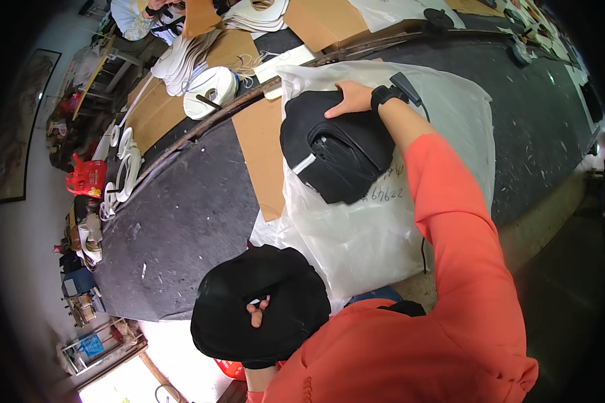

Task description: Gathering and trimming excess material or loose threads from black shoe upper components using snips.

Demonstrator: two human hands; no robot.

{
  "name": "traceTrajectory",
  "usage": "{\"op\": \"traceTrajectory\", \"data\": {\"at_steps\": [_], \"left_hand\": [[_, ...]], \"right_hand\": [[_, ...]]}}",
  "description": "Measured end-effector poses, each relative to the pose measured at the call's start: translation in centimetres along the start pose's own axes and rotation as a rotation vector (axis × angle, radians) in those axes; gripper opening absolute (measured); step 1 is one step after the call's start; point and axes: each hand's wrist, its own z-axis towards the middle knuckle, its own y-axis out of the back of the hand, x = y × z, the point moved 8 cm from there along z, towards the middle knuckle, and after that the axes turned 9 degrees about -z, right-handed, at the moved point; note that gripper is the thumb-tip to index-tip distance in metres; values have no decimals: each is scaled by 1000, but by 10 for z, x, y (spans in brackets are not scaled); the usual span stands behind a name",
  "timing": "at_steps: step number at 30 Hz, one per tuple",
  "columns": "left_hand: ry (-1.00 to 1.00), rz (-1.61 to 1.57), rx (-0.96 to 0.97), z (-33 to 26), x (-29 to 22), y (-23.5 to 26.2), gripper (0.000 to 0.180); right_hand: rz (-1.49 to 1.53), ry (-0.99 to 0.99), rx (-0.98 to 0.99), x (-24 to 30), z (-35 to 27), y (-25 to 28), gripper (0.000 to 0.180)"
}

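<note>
Two soft black pieces, each roughly round with an opening near its middle. The farther black piece lies on translucent plastic sheeting spread over the dark worktop; I see a curved, arch-shaped slot in it and a short white strip near its left edge. The nearer black piece is held up at the worktop's near edge, its outline uneven, its surface matt.

Concealed parts: the farther piece's upper right lies partly under the right hand, and I cannot make out how many layers it has. Most of the left hand is covered by the nearer piece.

Fingers: on the right, the thumb stands well apart from the others and the hand touches the farther piece; I cannot tell whether it grips. On the left, bent fingertips show through the opening, close together; their hold is hidden from me.
</note>
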Motion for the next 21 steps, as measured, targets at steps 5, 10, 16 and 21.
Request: {"op": "traceTrajectory", "data": {"at_steps": [5,10,16,21], "left_hand": [[-37,0,-29,-5,-6,-3,47],[-49,-2,-54,-7,-5,-2,47],[-77,-20,-65,-14,-8,4,47],[-102,-40,-60,-19,-12,9,47]], "right_hand": [[40,-60,223,10,20,-4,114],[-148,-186,400,3,29,-9,122],[-283,-235,470,5,34,-14,127],[-248,-237,497,2,32,-11,119]]}}
